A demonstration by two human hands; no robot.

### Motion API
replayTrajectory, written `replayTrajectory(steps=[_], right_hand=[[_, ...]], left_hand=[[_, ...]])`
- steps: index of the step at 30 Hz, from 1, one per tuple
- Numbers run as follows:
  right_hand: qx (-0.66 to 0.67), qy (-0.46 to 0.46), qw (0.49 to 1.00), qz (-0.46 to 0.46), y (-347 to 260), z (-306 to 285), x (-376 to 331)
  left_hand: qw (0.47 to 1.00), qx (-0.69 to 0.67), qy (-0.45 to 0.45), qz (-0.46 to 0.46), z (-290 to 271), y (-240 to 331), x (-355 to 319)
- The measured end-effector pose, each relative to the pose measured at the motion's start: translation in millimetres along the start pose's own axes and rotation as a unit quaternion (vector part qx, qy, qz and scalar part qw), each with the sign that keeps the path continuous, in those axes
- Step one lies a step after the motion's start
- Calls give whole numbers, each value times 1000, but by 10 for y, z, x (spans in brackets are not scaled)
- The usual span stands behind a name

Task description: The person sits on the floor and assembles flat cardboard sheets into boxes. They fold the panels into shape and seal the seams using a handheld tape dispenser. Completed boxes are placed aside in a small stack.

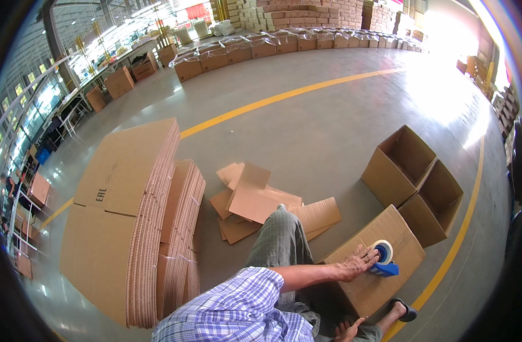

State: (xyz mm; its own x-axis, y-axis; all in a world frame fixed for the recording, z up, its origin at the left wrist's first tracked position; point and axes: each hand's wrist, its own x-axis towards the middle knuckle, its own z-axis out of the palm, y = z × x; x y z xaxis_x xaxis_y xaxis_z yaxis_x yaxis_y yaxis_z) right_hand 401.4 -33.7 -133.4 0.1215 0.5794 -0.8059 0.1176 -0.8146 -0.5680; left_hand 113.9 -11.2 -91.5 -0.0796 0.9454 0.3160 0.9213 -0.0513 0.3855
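Observation:
My left hand (356, 264) reaches out from a blue plaid sleeve and grips a tape dispenser (383, 256) with a blue body and a white roll. The dispenser rests on the top of a closed cardboard box (380, 236) in front of me. Low in the picture, my right hand (348, 329) shows only in part, fingers spread, against the near lower side of the same box. My leg in grey-green trousers (281, 239) stretches out beside the box, and a foot in a dark sandal (402, 310) is by its near corner.
Two open empty cartons (412, 182) stand just beyond the box. Loose cardboard pieces (255, 199) lie on the grey floor. A tall stack of flat cartons (130, 216) stands on the left. Yellow floor lines (283, 97) and rows of wrapped boxes (255, 48) lie farther off.

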Motion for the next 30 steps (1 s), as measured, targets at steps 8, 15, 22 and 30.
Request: replayTrajectory(steps=[8, 15, 22, 30], right_hand=[[64, 110, 981, -147, -155, 325, -267], [179, 73, 932, -308, -77, 769, 34], [-12, 125, 903, -410, -3, 1278, -674], [-246, 166, 861, -413, -278, 1181, -7]], left_hand=[[995, 18, -23, 98, 51, -183, 413], [992, 67, -106, -23, -153, -320, 298], [977, -108, -114, -147, -772, -939, -125], [901, -5, -79, -426, -1358, -1479, -456]])
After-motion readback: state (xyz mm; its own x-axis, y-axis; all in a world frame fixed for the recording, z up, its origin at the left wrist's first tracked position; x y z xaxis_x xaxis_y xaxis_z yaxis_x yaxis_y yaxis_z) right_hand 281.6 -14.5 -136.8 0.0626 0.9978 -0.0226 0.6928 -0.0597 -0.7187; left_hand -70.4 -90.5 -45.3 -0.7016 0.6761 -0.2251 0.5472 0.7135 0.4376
